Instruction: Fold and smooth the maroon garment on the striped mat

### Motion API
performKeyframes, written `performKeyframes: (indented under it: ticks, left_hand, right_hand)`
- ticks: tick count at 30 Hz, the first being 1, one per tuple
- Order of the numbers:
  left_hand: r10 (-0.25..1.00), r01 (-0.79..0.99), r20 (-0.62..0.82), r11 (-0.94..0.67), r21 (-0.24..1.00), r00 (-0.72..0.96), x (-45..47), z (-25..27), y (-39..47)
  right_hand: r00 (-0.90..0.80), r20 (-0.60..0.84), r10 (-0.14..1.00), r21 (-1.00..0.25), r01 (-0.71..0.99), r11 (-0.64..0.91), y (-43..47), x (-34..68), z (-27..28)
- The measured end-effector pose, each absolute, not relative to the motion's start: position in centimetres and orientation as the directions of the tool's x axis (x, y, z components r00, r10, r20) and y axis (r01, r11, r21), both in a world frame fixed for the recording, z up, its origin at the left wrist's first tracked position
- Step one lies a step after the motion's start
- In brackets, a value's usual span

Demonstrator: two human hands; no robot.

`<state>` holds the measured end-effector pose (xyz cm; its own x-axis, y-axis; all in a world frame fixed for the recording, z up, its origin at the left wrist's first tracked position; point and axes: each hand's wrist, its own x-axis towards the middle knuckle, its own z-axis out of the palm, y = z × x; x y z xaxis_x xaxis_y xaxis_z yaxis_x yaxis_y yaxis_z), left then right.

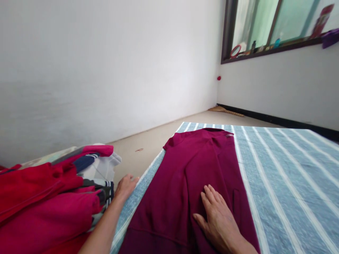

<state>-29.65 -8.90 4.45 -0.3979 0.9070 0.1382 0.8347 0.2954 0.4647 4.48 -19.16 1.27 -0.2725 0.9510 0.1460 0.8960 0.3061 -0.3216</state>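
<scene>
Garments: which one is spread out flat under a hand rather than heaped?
The maroon shirt, laid flat on the striped blue mat with the right hand pressing on it. The red, pink and striped clothes sit piled beside the left hand.

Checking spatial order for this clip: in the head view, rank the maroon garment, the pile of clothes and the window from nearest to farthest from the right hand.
1. Maroon garment: directly under the right hand, which lies flat on it.
2. Pile of clothes: off to the left, beyond the left hand.
3. Window: high on the far right wall.
</scene>
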Motion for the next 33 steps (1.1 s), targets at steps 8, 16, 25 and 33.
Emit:
performKeyframes:
  ticks: [8,16,25,33]
  left_hand:
    - [0.933,0.851,0.138,0.233,0.470,-0.332,-29.7,4.4,-8.3]
    - [0.940,0.856,0.199,0.148,0.495,-0.277,-26.0,5.9,-6.4]
    - [0.923,0.862,0.297,-0.347,0.371,0.244,-15.4,6.5,-6.3]
    - [0.891,0.851,0.093,-0.453,0.264,0.445,-7.0,4.4,-5.2]
  right_hand:
    - [-0.264,0.153,0.952,-0.380,0.874,0.303,-18.8,4.6,0.4]
    - [-0.235,0.192,0.953,-0.401,0.867,0.295,-19.0,4.5,-0.3]
    - [-0.259,0.164,0.952,-0.410,0.860,0.305,-18.6,4.6,0.1]
    - [-0.255,0.070,0.964,-0.462,0.848,0.258,-18.9,4.4,1.0]
